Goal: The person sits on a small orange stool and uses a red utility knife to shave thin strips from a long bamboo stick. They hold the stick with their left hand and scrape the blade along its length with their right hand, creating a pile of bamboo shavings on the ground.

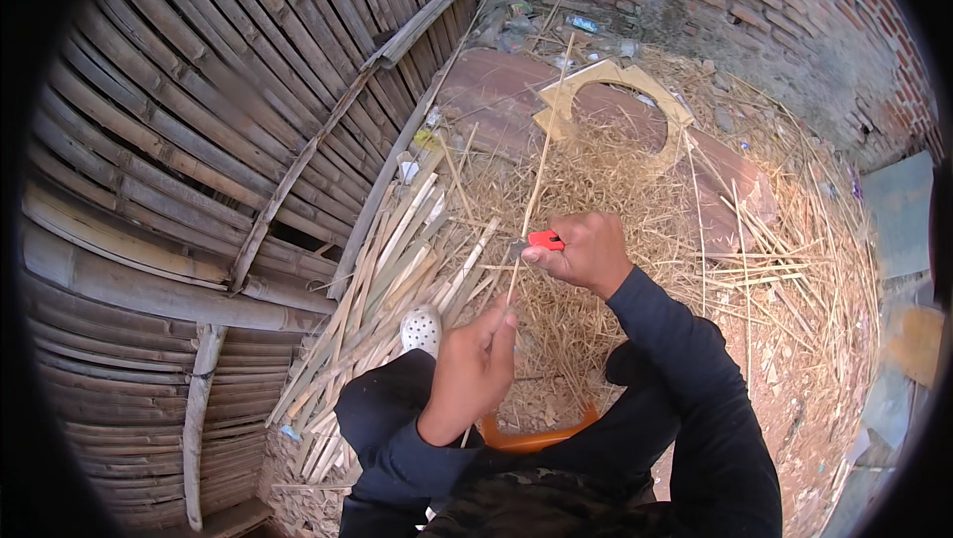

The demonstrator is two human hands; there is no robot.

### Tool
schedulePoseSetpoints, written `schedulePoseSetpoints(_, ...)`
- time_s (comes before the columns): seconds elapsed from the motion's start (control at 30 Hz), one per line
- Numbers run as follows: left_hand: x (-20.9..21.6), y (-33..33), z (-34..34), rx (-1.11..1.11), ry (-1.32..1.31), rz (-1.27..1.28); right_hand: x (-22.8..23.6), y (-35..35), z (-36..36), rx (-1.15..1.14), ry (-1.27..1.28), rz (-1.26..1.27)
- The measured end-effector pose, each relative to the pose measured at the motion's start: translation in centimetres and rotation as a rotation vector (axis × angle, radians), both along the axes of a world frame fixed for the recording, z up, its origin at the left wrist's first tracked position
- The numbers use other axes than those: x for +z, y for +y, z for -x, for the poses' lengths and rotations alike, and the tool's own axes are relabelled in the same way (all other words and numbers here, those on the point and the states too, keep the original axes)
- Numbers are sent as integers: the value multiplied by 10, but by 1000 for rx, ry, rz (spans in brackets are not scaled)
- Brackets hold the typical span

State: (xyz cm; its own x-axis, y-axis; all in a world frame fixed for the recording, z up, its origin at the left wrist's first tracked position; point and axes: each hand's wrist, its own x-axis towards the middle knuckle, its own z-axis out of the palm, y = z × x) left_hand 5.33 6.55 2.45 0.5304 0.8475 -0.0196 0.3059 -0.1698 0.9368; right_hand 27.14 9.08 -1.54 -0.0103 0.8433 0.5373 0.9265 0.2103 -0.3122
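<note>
A long, thin bamboo strip [545,156] runs from my lap up and away from me, over the heap of shavings. My left hand [475,364] is closed round its near part. Just beyond, my right hand [594,252] grips a red-handled cutter knife [545,239]. The knife's short grey blade lies against the strip, a little past my left fingertips. My right palm hides most of the handle.
Pale shavings [606,186] cover the ground ahead of me. Split bamboo strips [392,280] lie piled at the left, beside a bamboo slat wall [199,101]. A cut-out board ring [680,113] lies farther off, before a brick wall [735,2]. An orange stool edge [541,439] shows beneath me, near a white clog [421,328].
</note>
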Motion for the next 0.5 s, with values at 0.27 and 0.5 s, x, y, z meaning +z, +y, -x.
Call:
schedulePoseSetpoints(0.27, 5, -1, -3, -66, 7, 94, -7, 27, -35, -192, -117, 32)
schedulePoseSetpoints(0.5, -6, 2, 14, 36, -222, 265, -10, 9, -163, -726, 393, 84)
